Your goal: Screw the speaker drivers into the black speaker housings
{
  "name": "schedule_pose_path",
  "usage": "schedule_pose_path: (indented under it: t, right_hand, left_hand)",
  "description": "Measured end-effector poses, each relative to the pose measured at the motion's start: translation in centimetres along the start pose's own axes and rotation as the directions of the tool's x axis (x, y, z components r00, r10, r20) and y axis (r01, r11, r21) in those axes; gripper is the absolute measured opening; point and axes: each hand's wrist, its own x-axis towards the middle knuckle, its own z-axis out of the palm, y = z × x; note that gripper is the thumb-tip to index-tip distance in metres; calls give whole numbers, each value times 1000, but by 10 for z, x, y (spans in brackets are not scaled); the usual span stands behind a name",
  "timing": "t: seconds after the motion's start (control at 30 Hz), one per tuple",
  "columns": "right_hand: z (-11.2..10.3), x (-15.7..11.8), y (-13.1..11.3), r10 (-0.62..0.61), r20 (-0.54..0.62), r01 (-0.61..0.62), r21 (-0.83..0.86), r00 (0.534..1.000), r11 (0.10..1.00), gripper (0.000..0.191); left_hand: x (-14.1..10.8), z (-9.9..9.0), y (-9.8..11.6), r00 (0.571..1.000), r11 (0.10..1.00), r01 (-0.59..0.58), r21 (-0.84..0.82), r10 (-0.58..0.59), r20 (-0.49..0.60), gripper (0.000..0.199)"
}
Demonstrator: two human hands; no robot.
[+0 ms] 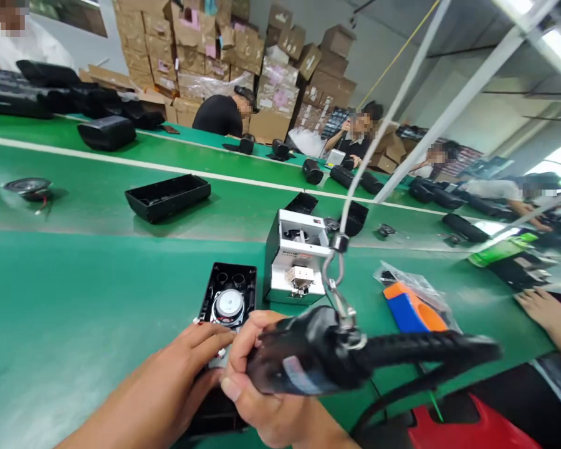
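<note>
A black electric screwdriver hangs from a metal cable and hook, lying sideways in my right hand. My right fingers are wrapped around its front end, and its tip is hidden by my hands. Below it on the green bench lies an open black speaker housing. A round speaker driver with a silver magnet sits inside its far half. My left hand grips the housing's near half, fingers and thumb reaching over a grey part. A small white wire connector shows beside the left fingers.
A white-and-black screw feeder stands just beyond the housing. To the right are a blue-and-orange holder, a plastic bag and another person's hand. A green conveyor carries an empty housing and a loose driver. Several people sit beyond.
</note>
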Motion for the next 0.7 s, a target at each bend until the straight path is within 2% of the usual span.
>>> schedule_pose_path:
  t: [0.07,0.13,0.17,0.23,0.3,0.37,0.43,0.53,0.63,0.7]
  right_hand:
    - [-7,13,-13,-85,-140,105,145,987,984,42]
    - [-22,30,-27,-160,-308,230,208,938,951,57]
    - [-32,40,-31,-187,-349,257,166,918,952,58]
    - [-54,58,-35,-274,-454,292,-31,848,956,60]
    - [-73,73,-29,-334,-464,276,-190,821,942,60]
    - [-85,81,-18,-349,-440,264,-243,827,933,60]
    - [-88,83,-5,-344,-417,262,-242,841,934,59]
    - [-87,80,8,-307,-381,229,-238,872,944,48]
    - [-87,77,12,-242,-373,169,-217,896,961,39]
    - [-86,77,10,-200,-389,132,-196,899,972,41]
  left_hand:
    - [2,-13,-13,998,998,-56,17,57,-16,46]
    - [5,-27,-27,993,991,-120,57,121,-12,54]
    - [7,-33,-33,990,987,-138,76,139,-4,58]
    - [12,-45,-39,985,981,-167,99,162,61,64]
    - [17,-51,-41,976,979,-180,94,166,143,65]
    - [19,-49,-42,961,976,-206,77,186,206,64]
    - [18,-42,-43,969,975,-203,94,186,160,60]
    - [11,-30,-49,986,968,-167,190,161,46,51]
    - [3,-27,-52,984,951,-177,254,176,27,42]
    - [-2,-29,-51,982,952,-189,240,186,37,34]
